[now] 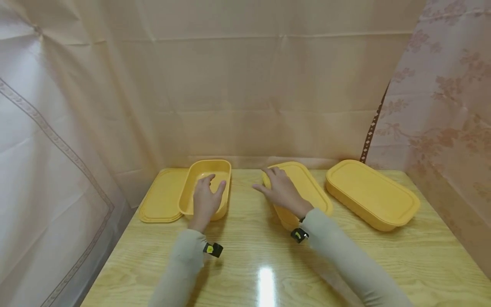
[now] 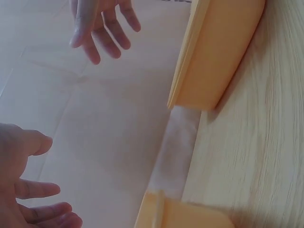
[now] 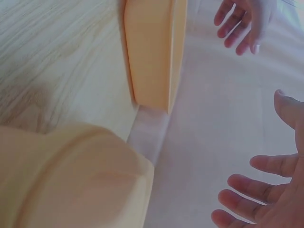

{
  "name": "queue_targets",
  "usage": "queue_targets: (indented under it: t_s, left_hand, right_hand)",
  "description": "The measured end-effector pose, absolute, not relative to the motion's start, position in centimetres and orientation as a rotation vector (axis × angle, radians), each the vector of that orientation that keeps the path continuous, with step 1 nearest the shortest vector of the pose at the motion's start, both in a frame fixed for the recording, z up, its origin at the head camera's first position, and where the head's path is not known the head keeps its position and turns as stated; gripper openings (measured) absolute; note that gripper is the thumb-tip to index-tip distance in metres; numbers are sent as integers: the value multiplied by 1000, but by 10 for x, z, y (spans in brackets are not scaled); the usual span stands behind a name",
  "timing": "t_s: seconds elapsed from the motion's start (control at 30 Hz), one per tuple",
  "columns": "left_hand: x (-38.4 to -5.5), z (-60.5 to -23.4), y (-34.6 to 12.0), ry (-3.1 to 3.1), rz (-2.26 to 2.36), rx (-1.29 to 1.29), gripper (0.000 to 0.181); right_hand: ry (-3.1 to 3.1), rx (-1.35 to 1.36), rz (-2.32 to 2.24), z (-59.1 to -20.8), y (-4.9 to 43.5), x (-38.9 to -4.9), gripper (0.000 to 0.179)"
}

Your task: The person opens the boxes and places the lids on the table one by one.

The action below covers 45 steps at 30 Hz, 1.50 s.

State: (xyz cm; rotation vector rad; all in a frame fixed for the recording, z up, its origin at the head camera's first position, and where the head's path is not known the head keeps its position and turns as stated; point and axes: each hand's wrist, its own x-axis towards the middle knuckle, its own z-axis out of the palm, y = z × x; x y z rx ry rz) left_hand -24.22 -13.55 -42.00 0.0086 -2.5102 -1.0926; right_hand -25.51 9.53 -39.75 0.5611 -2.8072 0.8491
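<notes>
Over the open yellow box [image 1: 186,192] hovers my left hand [image 1: 207,198], thumb and fingers spread apart, gripping nothing. My right hand [image 1: 283,189] is above a lidded yellow box [image 1: 307,183] in the middle, its fingers extended and nothing in its grasp. Both hands appear free of the boxes in the wrist views: the left hand [image 2: 38,185] beside the open box's edge [image 2: 190,216], the right hand [image 3: 270,190] beside the lidded box [image 3: 80,180]. The open box's inside is partly hidden by the left hand.
A flat yellow lid [image 1: 163,196] lies left of the open box, partly under its side. Another lidded yellow box [image 1: 372,192] stands angled at the right. All are on a wooden table [image 1: 245,256], with a hanging cloth [image 1: 245,94] behind it.
</notes>
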Motion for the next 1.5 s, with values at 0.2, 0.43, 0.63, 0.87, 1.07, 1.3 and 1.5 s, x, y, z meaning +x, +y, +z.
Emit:
queue_targets:
  t_s: [0.2, 0.43, 0.63, 0.87, 1.07, 1.3, 1.5]
  left_hand:
    - [-243, -424, -122, -2498, -1114, -35, 52]
    - [-241, -427, -105, -2488, -1170, -76, 52]
    - [-242, -428, -86, -2479, -1222, -89, 53]
    - [-240, -424, -67, -2519, -1287, -124, 55]
    - [-239, -428, -52, -2630, -1292, -132, 61]
    - [-238, -442, -36, -2678, -1342, -143, 63]
    - [-237, -453, -25, -2720, -1351, -132, 69]
  right_hand:
    - [-2791, 531, 862, -396, 102, -254, 70]
    - [-2810, 508, 830, -400, 115, -252, 71]
    - [-2790, 467, 813, -402, 126, -250, 71]
    - [-2793, 437, 784, -404, 134, -248, 71]
    - [-2818, 386, 770, -406, 147, -246, 73]
    - [-2833, 329, 760, -413, 167, -246, 76]
    - [-2835, 313, 740, -418, 181, -242, 78]
